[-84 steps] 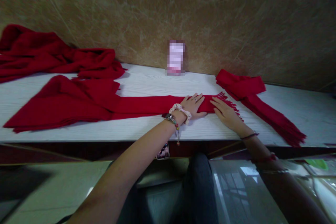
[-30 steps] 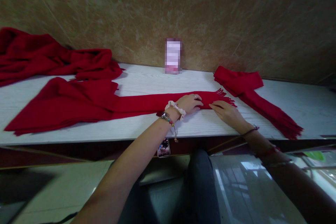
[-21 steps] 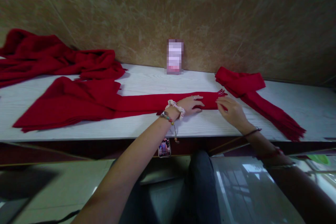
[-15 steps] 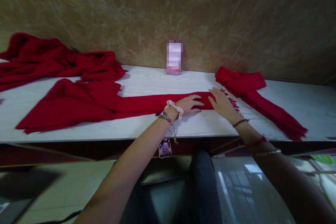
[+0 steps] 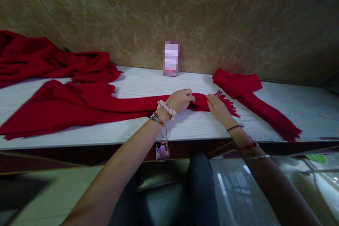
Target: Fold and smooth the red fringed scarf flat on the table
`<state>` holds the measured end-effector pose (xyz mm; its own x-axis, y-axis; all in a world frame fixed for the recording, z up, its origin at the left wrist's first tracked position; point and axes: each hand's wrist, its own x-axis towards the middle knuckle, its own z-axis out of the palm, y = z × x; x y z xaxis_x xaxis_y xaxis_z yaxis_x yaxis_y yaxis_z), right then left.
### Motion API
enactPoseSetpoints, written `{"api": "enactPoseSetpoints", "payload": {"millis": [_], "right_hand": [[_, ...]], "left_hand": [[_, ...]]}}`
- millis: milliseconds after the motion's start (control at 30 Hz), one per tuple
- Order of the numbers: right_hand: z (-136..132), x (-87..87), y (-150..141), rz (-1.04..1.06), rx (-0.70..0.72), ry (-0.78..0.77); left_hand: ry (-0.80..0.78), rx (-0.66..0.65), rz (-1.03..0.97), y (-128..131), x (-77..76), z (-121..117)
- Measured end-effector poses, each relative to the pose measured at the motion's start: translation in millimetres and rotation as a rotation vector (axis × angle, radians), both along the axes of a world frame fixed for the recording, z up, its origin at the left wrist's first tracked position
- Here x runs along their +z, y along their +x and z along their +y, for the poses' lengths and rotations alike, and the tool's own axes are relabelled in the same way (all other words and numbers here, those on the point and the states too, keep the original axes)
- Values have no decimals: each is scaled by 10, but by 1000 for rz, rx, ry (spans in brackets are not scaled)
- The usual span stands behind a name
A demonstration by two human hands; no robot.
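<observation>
A long red scarf [image 5: 137, 104] lies folded into a narrow strip, its left part spreading wide and its fringe at the right end. My left hand [image 5: 181, 99] is closed on the strip, fingers curled and pinching the cloth, which bulges slightly beside them. Just left of the fringe, my right hand [image 5: 218, 108] rests on the same scarf with its fingers stretched out flat and the thumb a little apart. Part of the fabric is hidden under both hands.
Another red scarf [image 5: 250, 93], folded and bent over itself, lies at the right. A crumpled red cloth [image 5: 50, 61] is piled at the back left. A blurred phone-like object [image 5: 171, 59] leans on the wall [image 5: 127, 17]. The white tabletop [image 5: 143, 77] has its front edge near my legs.
My left hand has gone from lying spread on the scarf to pinching it, lifting the cloth slightly. My right hand stays by the fringe, fingers closer together. The view has shifted slightly.
</observation>
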<state>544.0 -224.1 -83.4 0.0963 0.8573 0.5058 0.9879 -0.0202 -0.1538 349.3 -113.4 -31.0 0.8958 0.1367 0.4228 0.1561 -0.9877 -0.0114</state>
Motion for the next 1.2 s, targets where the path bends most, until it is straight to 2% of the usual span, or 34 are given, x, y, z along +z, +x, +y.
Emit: {"api": "enactPoseSetpoints", "payload": {"millis": [100,300,400,467,533,733,867,1033,1200], "right_hand": [[-1,-7,-1,1,-8,0],[-40,84,-74,-41,16,80],[-91,188,-192,-107,156,76],[-115,242,-267,-122,268,4],[-117,278,-310,-108,317,-69],[-26,376,-289,-68,293,-164],[19,409,-315,-105,276,-182],[28,353,-327,-142,157,-91],[-3,296,-290,-160,115,-15]], "left_hand": [[121,-13,146,-2,-71,12],[-6,37,183,-135,-159,-13],[2,85,187,-142,-143,-43],[20,83,200,-121,-136,-44],[11,54,204,-100,-138,-17],[-185,-8,34,-95,-145,142],[-257,-31,4,-93,-146,175],[-253,-37,1,-95,-159,169],[-142,-31,28,-121,-148,98]]}}
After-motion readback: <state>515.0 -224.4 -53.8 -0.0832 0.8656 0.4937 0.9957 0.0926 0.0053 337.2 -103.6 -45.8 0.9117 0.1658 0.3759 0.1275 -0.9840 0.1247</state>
